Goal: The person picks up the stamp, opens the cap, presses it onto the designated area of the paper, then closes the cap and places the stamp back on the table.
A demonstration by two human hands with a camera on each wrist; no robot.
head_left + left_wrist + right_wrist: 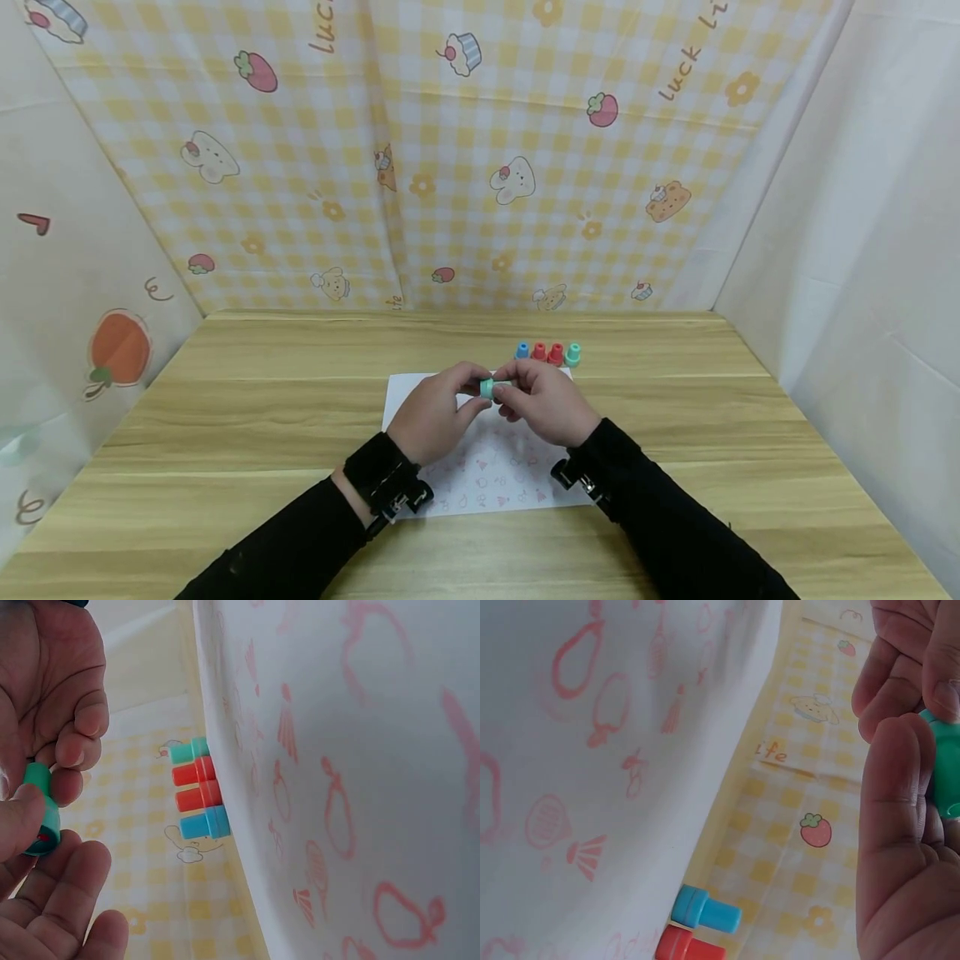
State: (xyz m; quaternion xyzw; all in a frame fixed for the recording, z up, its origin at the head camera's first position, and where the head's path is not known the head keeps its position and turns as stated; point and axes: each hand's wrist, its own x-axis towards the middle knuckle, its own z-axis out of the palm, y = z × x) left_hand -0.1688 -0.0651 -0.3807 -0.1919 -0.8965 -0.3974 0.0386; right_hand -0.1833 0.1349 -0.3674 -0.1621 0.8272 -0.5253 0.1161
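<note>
A small green toy stamper (487, 389) is held between both hands above a white sheet of paper (402, 388). My left hand (429, 419) pinches its wide end between thumb and fingers. The narrow handle is gripped by my right hand (553, 405). In the left wrist view the stamper (46, 806) tilts its wide end toward the camera, and a bit of red shows inside the rim. Only part of the stamper (946, 761) shows at the right edge of the right wrist view. Rows of pink-red printed figures cover the paper, partly hidden by the hands.
Behind the paper's far edge several stampers stand in a row: a blue stamper (522, 350), two red stampers (196, 799) and another green stamper (573, 354). Wooden tabletop (247, 433) surrounds the sheet. A yellow checked cloth (465, 225) hangs at the back.
</note>
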